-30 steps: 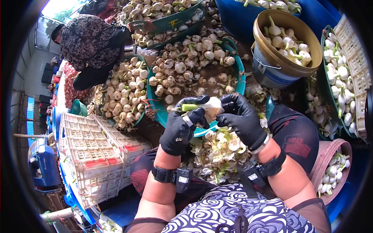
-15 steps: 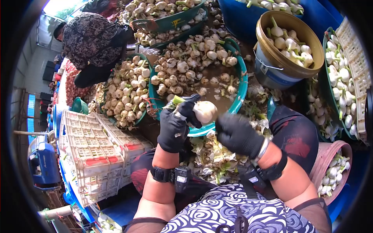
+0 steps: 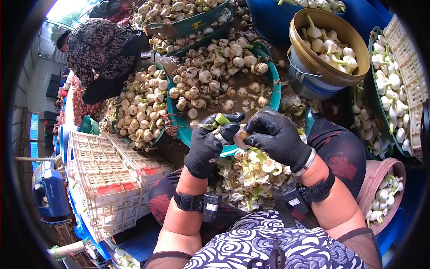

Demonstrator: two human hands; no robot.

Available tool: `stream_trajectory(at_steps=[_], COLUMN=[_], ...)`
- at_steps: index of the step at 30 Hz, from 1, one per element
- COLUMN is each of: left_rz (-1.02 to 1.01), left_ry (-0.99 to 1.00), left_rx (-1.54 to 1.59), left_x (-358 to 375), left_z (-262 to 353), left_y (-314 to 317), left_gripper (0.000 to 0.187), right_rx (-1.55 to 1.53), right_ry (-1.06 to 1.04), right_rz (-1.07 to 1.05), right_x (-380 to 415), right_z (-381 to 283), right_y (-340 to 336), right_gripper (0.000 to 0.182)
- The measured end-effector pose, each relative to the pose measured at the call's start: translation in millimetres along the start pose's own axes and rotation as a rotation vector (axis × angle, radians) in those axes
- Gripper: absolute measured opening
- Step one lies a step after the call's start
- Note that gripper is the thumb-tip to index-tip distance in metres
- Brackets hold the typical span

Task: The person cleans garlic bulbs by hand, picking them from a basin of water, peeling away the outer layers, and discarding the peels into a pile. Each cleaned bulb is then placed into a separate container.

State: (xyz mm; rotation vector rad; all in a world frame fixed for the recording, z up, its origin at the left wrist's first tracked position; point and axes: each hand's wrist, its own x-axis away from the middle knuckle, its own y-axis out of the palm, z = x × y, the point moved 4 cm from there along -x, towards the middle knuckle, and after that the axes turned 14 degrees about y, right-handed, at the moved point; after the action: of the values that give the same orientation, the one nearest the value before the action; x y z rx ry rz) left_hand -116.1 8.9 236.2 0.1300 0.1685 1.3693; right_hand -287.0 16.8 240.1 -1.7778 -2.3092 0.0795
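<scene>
My left hand [image 3: 208,145], in a black glove, is closed round the stem end of a garlic bulb [image 3: 241,137], and a green stem stub sticks up past its fingers. On the bulb's other side my right hand [image 3: 280,139], also gloved in black, pinches at its skin with bent fingers. Both hands are over the near rim of a green tub [image 3: 276,96] that holds unpeeled garlic and brown water. Below them lies a heap of peeled skins [image 3: 251,179].
A brown-rimmed bucket [image 3: 313,80] of cleaned garlic stands at the upper right, a pink bucket [image 3: 368,184] at the lower right. White crates [image 3: 105,166] are on the left. Another person [image 3: 101,51] bends at the upper left, beside a basket of garlic [image 3: 142,107].
My right hand has come up and its fingers now touch the bulb, which is more covered by the hands. The person at the upper left has shifted slightly.
</scene>
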Motion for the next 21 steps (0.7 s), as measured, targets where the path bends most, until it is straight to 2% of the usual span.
stream_trajectory(at_steps=[1, 3, 5, 6, 7, 8, 9, 11, 12, 13, 14, 15, 16, 17, 18, 19, 21], left_rz=[-0.01, -0.004, 0.038, 0.125, 0.273, 0.263, 0.254, 0.241, 0.021, -0.215, -0.073, 0.041, 0.067, -0.178, -0.042, -0.127, -0.042], left_ry=[-0.023, 0.034, -0.069, -0.067, -0.128, -0.147, -0.167, -0.184, 0.211, 0.604, 0.229, 0.155, -0.019, 0.033, 0.014, 0.153, 0.15], left_rx=[-0.061, -0.068, 0.059, 0.038, 0.207, 0.211, 0.214, 0.194, -0.378, -0.944, -0.651, -0.192, 0.501, 0.625, 0.506, 0.505, 0.139], left_x=[0.5, 0.5, 2.4, 3.0, -2.3, -4.6, -6.4, -9.9, -17.6, -19.6, -37.9, -56.8, -60.4, -77.9, -89.6, -100.8, -107.4], left_z=[-1.0, -3.9, -10.3, -15.0, -19.3, -23.3, -29.8, -40.3, -31.4, -31.3, -61.8, -46.5, 32.3, 47.7, 59.0, 59.4, 17.2], left_y=[-0.3, -0.8, -11.2, -15.8, -15.4, -22.0, -31.2, -42.4, -45.9, -40.9, -60.0, -34.0, 34.3, 41.4, 36.8, 35.4, -7.8], left_gripper=[0.025, 0.021, 0.03, 0.039, 0.042, 0.045, 0.048, 0.049, 0.05, 0.05, 0.047, 0.044, 0.039, 0.047, 0.043, 0.038, 0.032], right_rx=[0.141, 0.155, 0.413, 0.425, 0.555, 0.671, 0.7, 0.708, 0.706, 0.772, 0.834, 0.824, 0.812, 0.801, 0.794, 0.79, 0.954], right_ry=[-0.005, -0.034, -0.076, -0.079, -0.06, 0.09, 0.111, 0.166, 0.163, 0.202, 0.245, 0.252, 0.223, 0.194, 0.233, 0.236, 0.293], right_rz=[-0.024, -0.019, 0.06, 0.026, -0.089, -0.229, -0.367, -0.503, -0.499, -0.595, -0.695, -0.698, -0.711, -0.722, -0.698, -0.7, -0.49], right_x=[-0.5, 4.2, 11.4, 20.4, 23.8, 35.3, 43.1, 50.5, 49.2, 49.3, 51.4, 52.3, 55.1, 56.9, 55.2, 54.4, 44.9], right_z=[1.4, 1.4, 0.7, 0.1, 14.5, 28.0, 38.2, 40.3, 40.1, 44.4, 49.3, 51.3, 52.1, 51.8, 51.3, 47.4, 40.3], right_y=[1.5, 5.9, 14.4, 21.8, 38.3, 50.0, 59.8, 64.3, 63.8, 67.1, 70.4, 70.9, 72.4, 72.9, 69.1, 65.3, 50.2], right_gripper=[0.017, 0.014, 0.011, 0.01, 0.009, 0.011, 0.014, 0.017, 0.017, 0.02, 0.023, 0.023, 0.026, 0.028, 0.029, 0.029, 0.03])
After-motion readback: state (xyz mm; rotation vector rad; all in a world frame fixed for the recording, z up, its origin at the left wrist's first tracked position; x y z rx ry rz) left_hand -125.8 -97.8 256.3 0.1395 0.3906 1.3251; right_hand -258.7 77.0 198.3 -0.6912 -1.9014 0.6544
